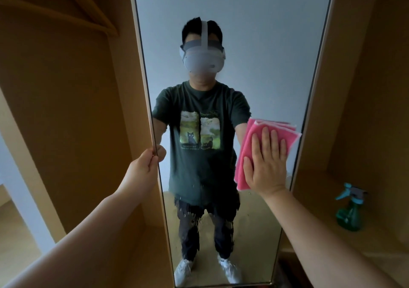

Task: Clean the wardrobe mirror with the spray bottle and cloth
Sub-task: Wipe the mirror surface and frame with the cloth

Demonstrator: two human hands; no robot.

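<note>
Pink cloth (250,141), folded, lies flat against the mirror (254,44) near its right edge, at mid-height. Right hand (266,166) rests on the cloth's lower part, palm flat, fingers spread, pressing it to the glass; cloth shows above and left of the hand. Droplets on the glass below. Left hand (145,166) is clenched on the mirror's left edge. Green spray bottle (349,210) stands upright on the wardrobe shelf (321,199) at right, well apart from both hands.
</note>
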